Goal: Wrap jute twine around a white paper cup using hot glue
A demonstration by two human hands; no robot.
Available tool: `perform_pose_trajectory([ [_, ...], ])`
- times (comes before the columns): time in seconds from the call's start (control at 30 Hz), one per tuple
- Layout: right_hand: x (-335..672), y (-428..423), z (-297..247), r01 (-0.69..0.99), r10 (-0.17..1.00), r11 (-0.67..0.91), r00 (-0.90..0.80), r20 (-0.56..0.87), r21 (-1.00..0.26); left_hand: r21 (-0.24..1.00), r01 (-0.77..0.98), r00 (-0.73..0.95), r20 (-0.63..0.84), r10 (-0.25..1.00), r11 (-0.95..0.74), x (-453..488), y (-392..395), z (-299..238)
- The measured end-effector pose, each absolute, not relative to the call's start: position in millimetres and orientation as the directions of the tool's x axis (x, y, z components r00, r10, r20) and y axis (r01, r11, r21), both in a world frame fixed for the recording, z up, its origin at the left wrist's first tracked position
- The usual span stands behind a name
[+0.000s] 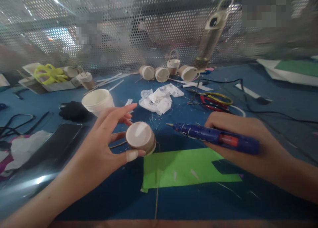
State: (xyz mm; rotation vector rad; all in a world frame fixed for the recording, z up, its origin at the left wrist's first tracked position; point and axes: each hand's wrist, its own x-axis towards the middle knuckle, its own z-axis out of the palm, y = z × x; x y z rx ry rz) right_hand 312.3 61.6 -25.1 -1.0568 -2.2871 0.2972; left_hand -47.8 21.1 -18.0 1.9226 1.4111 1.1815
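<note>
Thumb and fingers of the left hand [103, 138] curve around a small twine-wrapped paper cup [140, 135], grasping it lightly with its pale base turned up toward the viewer and its rim low on the right. The cup is just above the back left corner of a green paper sheet [174, 170], and a loose length of twine [156, 201] trails from it across the sheet to the front of the blue worktop [111, 201]. Clasped in the right hand [244, 125] is a blue hot-glue pen [198, 132], its nozzle pointing at the cup — near, but apart from it. A stack of white paper cups [96, 100] stands just beyond the left hand; crumpled white tissue [159, 99] lies to its right. Farther back, four twine-wrapped cups [162, 74] line up before a perforated metal screen [149, 26].
</note>
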Motion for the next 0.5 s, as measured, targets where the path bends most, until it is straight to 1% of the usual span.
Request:
perform_pose_trajectory([
  [0.4,318,67,-28,0.568,0.721,0.692,-0.531,0.444,-0.446,0.725,0.595,0.107,0.358,0.928,-0.348,-47,24,-26],
  [0.5,321,70,-28,0.547,0.699,0.715,-0.571,0.43,-0.436,0.709,0.629,0.103,0.331,0.938,-0.32,-44,19,-26],
])
